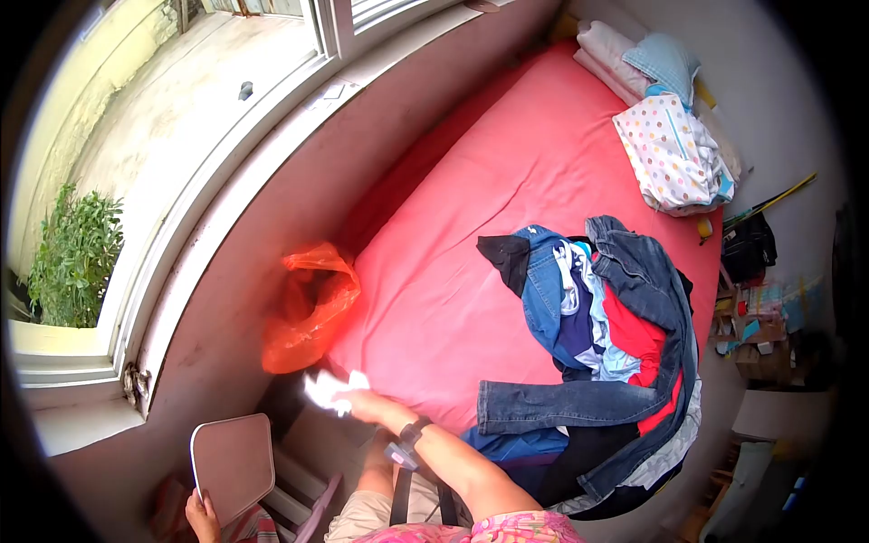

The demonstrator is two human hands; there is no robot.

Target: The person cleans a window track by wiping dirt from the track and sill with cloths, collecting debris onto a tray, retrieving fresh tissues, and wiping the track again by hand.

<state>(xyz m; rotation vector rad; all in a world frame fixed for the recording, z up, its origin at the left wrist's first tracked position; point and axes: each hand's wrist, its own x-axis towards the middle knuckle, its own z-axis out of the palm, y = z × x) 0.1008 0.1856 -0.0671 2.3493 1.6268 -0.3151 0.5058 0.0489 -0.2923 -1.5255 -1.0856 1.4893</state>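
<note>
My right hand (360,404), with a dark watch on its wrist, reaches across to the left beside the bed. Its fingers are closed on a crumpled white cloth (324,393), blurred, perhaps tissue. Just beyond that hand an orange plastic bag (312,308) stands open against the wall. At the lower left, my left hand (203,518) grips the lower edge of a flat rectangular panel (233,462) with rounded corners and a pale rim. I cannot tell whether the panel is a mirror or a tray.
A bed with a red sheet (425,317) fills the middle. Jeans (625,262) and other clothes are heaped on it. A dotted bundle (670,149) and a blue pillow (661,59) lie at its far end. A window (195,217) runs along the left; shelves with clutter stand right.
</note>
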